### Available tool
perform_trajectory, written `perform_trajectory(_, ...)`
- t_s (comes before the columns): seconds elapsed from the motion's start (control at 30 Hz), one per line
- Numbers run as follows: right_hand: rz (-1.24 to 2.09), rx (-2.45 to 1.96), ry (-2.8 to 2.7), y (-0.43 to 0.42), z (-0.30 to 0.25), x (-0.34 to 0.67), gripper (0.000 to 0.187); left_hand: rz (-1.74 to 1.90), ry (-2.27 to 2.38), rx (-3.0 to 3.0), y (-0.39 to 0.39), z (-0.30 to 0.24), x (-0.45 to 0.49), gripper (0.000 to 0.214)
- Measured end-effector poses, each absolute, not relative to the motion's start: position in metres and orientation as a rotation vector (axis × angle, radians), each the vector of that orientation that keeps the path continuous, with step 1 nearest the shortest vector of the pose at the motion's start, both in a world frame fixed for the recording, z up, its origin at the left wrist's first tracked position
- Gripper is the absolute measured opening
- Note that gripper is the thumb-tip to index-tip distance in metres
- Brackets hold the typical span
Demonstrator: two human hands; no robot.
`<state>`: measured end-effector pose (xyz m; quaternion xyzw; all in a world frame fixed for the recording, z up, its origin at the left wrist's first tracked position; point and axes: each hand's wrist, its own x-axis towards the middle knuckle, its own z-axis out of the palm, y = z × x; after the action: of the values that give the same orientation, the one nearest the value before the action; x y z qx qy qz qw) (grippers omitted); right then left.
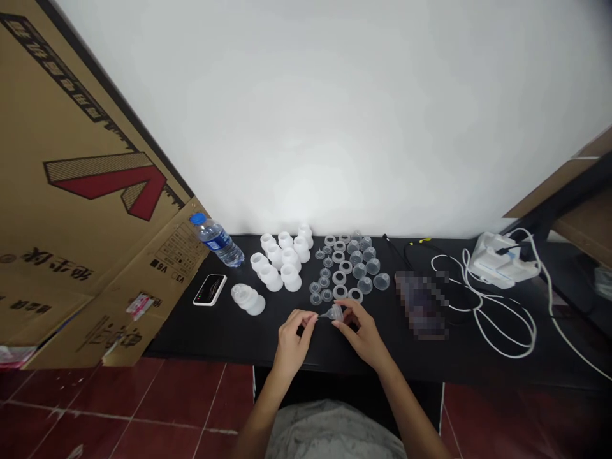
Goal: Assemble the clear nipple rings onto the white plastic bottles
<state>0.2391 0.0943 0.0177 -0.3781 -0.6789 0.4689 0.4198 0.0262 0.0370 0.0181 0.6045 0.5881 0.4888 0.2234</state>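
Observation:
My right hand [363,331] pinches a small clear silicone valve [335,313] just above the black table [229,331]. Close beside it, my left hand [294,338] has its fingers curled, thumb and fingertips near the valve's pointed end; whether they touch it I cannot tell. Just beyond my hands lie several clear rings and small clear cups [347,268]. Left of those stand several white cone-shaped plastic parts [282,258], and two more lie on their sides [248,298].
A phone [210,289] lies face up at the left, with a water bottle [217,240] on its side behind it. A big cardboard sheet [81,210] leans at the left. On the right sit a blurred dark object [421,303], white cables [497,312] and a white charger block [500,264].

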Motion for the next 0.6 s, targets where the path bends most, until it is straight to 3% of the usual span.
perform_trajectory(0.6,1.211,-0.999,-1.77,0.0919,0.019,0.2372,0.038,1.354,1.534,1.692,0.0365,0.025,0.0264,0.021)
